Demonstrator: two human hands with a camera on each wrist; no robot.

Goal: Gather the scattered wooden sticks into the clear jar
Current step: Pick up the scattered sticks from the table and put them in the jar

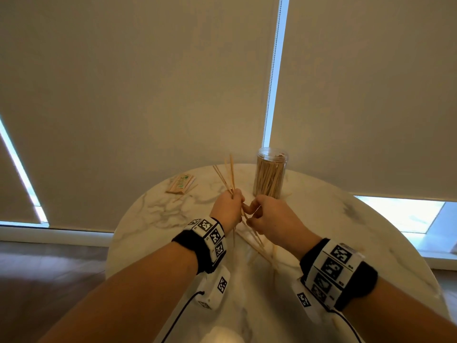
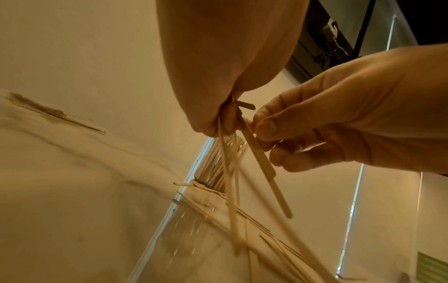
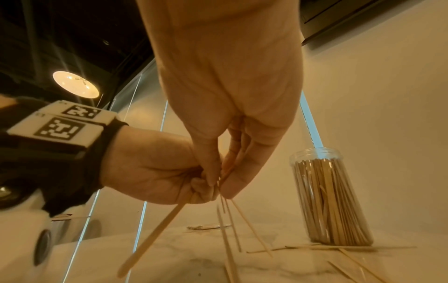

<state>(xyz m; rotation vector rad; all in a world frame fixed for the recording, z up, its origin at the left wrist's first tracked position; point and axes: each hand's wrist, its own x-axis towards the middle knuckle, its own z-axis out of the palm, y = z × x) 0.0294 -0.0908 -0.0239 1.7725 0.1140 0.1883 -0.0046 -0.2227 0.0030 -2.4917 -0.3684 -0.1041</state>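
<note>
Left hand [image 1: 228, 206] fisted round a fanned bundle of wooden sticks [image 1: 228, 175]; right hand [image 1: 268, 215] pinching one flat stick [image 2: 260, 162] into it. Square the ends first. Clear jar [image 1: 270, 175] near the marble table's [image 1: 153, 219] far edge, loose sticks [image 3: 312, 248] beside it.

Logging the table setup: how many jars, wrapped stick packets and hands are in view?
Jars: 1
Packets: 1
Hands: 2, left and right
Total: 4

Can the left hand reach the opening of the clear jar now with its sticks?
Probably yes: the left hand grips its sticks beside the clear jar, whose mouth is uncovered, though already crowded.
</note>
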